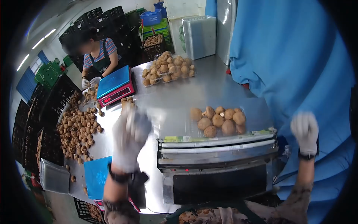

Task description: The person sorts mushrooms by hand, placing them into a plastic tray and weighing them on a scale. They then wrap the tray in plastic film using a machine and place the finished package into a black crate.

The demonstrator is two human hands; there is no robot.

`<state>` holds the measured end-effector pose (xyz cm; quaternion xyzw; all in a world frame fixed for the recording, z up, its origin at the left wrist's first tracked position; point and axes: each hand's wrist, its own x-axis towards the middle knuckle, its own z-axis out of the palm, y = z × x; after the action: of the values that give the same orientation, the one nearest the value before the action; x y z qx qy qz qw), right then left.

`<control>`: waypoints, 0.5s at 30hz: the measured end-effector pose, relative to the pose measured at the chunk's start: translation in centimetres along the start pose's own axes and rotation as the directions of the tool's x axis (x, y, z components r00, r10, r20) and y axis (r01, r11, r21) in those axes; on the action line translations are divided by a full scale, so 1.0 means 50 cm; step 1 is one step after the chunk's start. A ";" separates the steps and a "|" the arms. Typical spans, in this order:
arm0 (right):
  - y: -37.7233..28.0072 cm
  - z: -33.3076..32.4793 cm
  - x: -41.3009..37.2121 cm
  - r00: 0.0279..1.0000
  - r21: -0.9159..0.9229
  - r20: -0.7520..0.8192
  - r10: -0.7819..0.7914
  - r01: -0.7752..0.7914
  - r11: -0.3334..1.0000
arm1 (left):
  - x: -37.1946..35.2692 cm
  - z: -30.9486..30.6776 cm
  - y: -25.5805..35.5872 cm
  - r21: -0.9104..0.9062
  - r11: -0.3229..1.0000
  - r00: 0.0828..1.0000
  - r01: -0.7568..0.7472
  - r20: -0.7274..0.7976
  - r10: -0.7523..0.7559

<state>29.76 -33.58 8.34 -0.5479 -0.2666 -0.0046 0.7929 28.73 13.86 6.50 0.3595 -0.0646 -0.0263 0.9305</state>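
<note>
My left hand [131, 128], in a white glove, is smeared by motion over the left side of the metal table. A small group of mushrooms [127, 101] shows just beyond it. Off to the right, against the blue curtain, my right hand [305, 128] is raised in a white glove with its fingers curled closed; what is inside them is hidden. Between the hands, several brown mushrooms [217, 120] lie close together under clear film. They sit just behind the film wrapping machine [218, 145], which has white rollers and a black plate [220, 183] in front.
Packed mushroom trays [169, 68] are stacked at the back. A blue-topped scale [115, 84] stands beside loose mushrooms [78, 128]; another scale [97, 177] is near my left arm. Across the table a person [100, 56] handles mushrooms. Empty clear trays [199, 37] stand by the curtain [276, 48].
</note>
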 end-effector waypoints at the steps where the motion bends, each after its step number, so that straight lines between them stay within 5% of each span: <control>1: 0.021 -0.001 0.078 0.991 -0.337 -0.058 -0.120 0.094 0.937 | 0.083 0.037 0.023 -0.055 0.998 0.990 0.005 0.144 0.003; 2: 0.051 0.006 0.144 0.966 -0.638 -0.076 -0.249 0.145 0.757 | 0.167 0.028 -0.001 0.165 0.977 0.990 -0.138 0.059 0.130; 3: 0.098 -0.007 0.189 0.989 -0.590 -0.068 -0.130 0.065 0.805 | 0.243 -0.024 -0.034 0.238 0.963 0.952 -0.127 0.303 0.051; 4: 0.156 -0.025 0.224 0.999 -0.544 -0.050 -0.017 -0.013 0.839 | 0.275 -0.060 -0.085 0.422 0.902 0.989 -0.088 0.143 0.030; 5: 0.212 -0.050 0.233 0.996 -0.565 -0.001 0.089 -0.074 0.822 | 0.332 -0.190 -0.148 0.707 0.692 0.988 -0.147 0.131 0.076; 6: 0.265 -0.079 0.230 0.979 -0.587 0.038 0.202 -0.142 0.797 | 0.301 -0.148 -0.159 0.786 0.613 0.985 -0.082 0.158 -0.071; 7: 0.312 -0.105 0.217 0.960 -0.625 0.078 0.269 -0.163 0.763 | 0.285 -0.115 -0.170 0.828 0.526 0.964 0.192 -0.060 -0.259; 8: 0.346 -0.125 0.201 0.934 -0.662 0.111 0.338 -0.184 0.727 | 0.269 -0.125 -0.171 0.938 0.339 0.930 -0.073 0.186 -0.316; 11: 0.350 -0.099 0.167 0.939 -0.705 0.132 0.317 -0.135 0.696 | 0.258 -0.164 -0.203 0.922 0.386 0.920 -0.034 0.180 -0.347; 13: 0.343 -0.088 0.165 0.957 -0.759 0.195 0.216 0.008 0.651 | 0.245 -0.137 -0.187 0.900 0.405 0.888 0.162 0.047 -0.458; 15: 0.336 -0.080 0.160 0.958 -0.780 0.133 0.255 -0.057 0.623 | 0.238 -0.117 -0.181 0.887 0.403 0.881 0.228 -0.011 -0.473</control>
<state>43.33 -28.07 -3.84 -0.8506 -0.2802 0.0151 0.4447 41.29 9.93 -2.66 0.7772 -0.1041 -0.2297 0.5765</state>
